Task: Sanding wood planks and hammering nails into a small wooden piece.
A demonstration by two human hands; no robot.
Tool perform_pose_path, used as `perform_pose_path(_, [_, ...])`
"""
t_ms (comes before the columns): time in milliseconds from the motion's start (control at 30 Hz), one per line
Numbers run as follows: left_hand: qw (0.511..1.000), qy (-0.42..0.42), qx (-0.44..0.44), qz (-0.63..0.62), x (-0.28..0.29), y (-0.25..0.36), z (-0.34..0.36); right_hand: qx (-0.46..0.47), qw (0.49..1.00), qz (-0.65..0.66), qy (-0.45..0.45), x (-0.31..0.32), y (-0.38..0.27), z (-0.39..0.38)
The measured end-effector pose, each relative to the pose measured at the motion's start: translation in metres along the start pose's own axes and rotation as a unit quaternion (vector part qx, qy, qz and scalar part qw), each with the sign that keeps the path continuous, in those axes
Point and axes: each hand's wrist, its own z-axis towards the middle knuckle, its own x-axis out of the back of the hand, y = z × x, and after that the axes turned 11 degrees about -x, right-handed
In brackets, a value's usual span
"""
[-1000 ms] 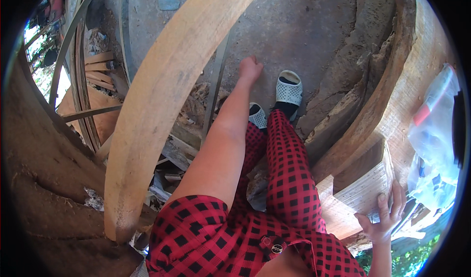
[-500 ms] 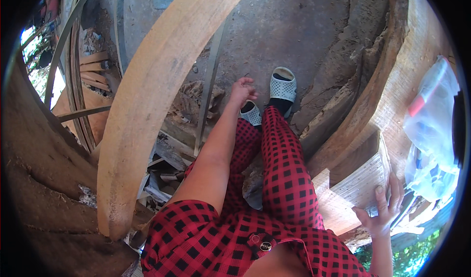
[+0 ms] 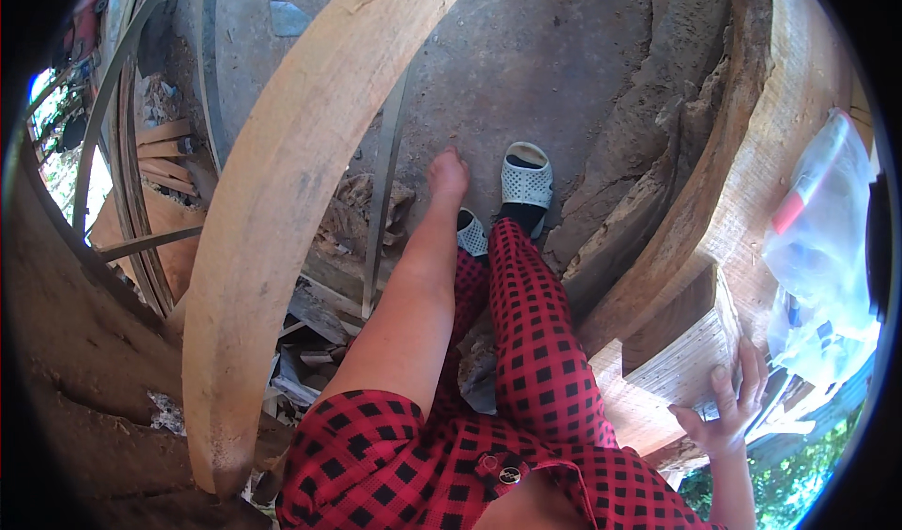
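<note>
Reaching my left hand (image 3: pixel 448 170) down, fingers curled, gripping nothing, now nearer thin wood strip (image 3: pixel 383 192) than half second ago. Resting my right hand (image 3: pixel 728 410), fingers spread, on sawn timber block (image 3: pixel 686 366). Curved plank (image 3: pixel 282 210) lying beside strip; reach apparently closing.

Red-and-black checked shirt (image 3: pixel 376 464) and trousers (image 3: pixel 531 342), white perforated sandals (image 3: pixel 526 180), pale tan plank (image 3: pixel 282 220), grey concrete floor (image 3: pixel 554 51), clear plastic bag (image 3: pixel 822 239) with red cap.
</note>
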Motion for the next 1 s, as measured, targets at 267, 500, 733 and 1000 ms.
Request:
perform_pose_path(267, [0.995, -0.071, 0.026, -0.071, 0.022, -0.026, 0.007, 0.013, 0.999, 0.046, 0.014, -0.008, -0.002, 0.006])
perform_pose_path(500, [0.568, -0.215, 0.015, -0.794, 0.090, 0.071, -0.086, -0.011, 1.000, 0.010, 0.023, 0.012, -0.009, 0.003])
perform_pose_path(733, [0.430, -0.248, -0.127, -0.859, 0.197, 0.078, -0.191, 0.007, 0.999, -0.006, 0.034, 0.010, -0.015, -0.003])
perform_pose_path(1000, [0.398, -0.314, -0.088, -0.858, 0.211, 0.048, -0.284, 0.015, 0.999, -0.024, 0.038, 0.004, -0.020, -0.005])
